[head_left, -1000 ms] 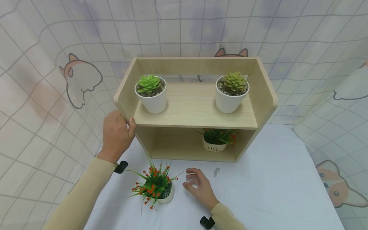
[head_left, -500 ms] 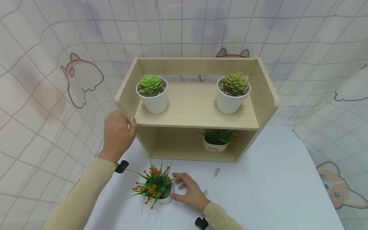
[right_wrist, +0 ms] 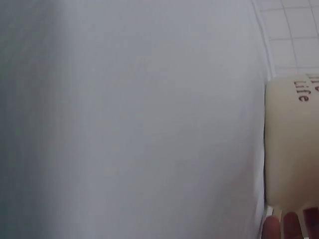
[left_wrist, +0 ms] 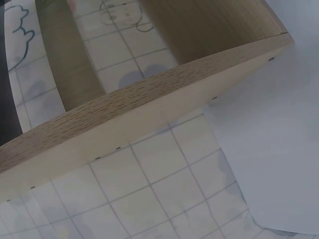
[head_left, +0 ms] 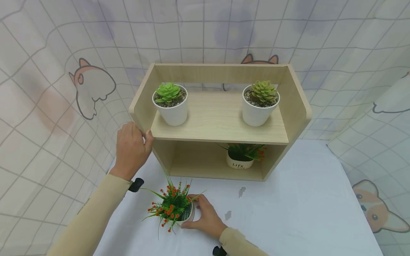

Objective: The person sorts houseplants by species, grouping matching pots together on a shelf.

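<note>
My left hand (head_left: 132, 149) grips the left side panel of a two-tier wooden shelf (head_left: 217, 128), thumb at the front edge of the middle board. In the left wrist view that side panel (left_wrist: 149, 99) runs diagonally, and the hand is out of sight. In front of the shelf a red-flowered artificial plant (head_left: 173, 206) stands on the white cloth. My right hand (head_left: 207, 218) holds its pot from the right, thumb near me and fingers on the far side. The right wrist view shows the cream pot (right_wrist: 294, 144) with "Life" lettering and fingertips (right_wrist: 292, 225) by its end.
On the upper tier stand two white-potted succulents, a bright green one (head_left: 174, 110) at left and a duller one (head_left: 257, 110) at right. Another "Life" pot (head_left: 239, 163) sits in the lower tier, right of centre. A grid-patterned curtain (head_left: 205, 32) hangs behind and beside the table.
My right hand has moved left to the flower pot, and its thumb and fingers have come round the pot's right end. My left hand stays on the shelf.
</note>
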`<move>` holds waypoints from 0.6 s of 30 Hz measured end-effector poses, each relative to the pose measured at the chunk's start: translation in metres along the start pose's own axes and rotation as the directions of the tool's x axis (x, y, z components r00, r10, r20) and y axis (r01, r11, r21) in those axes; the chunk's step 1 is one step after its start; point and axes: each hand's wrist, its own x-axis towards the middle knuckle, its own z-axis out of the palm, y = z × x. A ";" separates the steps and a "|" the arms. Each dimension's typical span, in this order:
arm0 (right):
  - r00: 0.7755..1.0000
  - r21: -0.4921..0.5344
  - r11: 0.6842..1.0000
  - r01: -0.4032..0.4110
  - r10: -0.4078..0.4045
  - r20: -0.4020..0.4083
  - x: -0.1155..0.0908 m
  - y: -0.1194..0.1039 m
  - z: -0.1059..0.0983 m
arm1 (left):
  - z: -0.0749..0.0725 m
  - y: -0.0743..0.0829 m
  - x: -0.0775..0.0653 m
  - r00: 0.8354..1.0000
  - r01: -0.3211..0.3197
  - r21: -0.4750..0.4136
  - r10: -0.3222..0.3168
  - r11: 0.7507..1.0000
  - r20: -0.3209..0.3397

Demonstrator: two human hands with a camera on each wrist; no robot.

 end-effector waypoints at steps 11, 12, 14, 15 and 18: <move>0.999 -0.058 0.998 0.000 -0.002 -0.036 -0.001 -0.008 0.005 | 0.000 0.001 0.000 1.000 0.003 -0.004 -0.003 1.000 -0.001; 0.999 -0.071 0.997 -0.001 -0.001 -0.032 -0.001 -0.009 0.004 | 0.000 0.001 0.000 1.000 0.004 -0.003 -0.004 1.000 0.000; 1.000 -0.090 0.996 -0.003 0.001 -0.027 -0.002 -0.011 0.002 | 0.000 0.001 0.000 1.000 0.006 -0.003 -0.006 1.000 0.003; 1.000 -0.094 0.996 -0.006 0.004 -0.023 -0.002 -0.012 0.001 | 0.000 0.001 0.000 1.000 0.008 -0.002 -0.008 1.000 0.008; 1.000 -0.073 0.997 0.003 -0.003 0.000 -0.003 -0.012 -0.002 | -0.001 0.001 0.000 1.000 0.012 -0.005 -0.012 1.000 0.010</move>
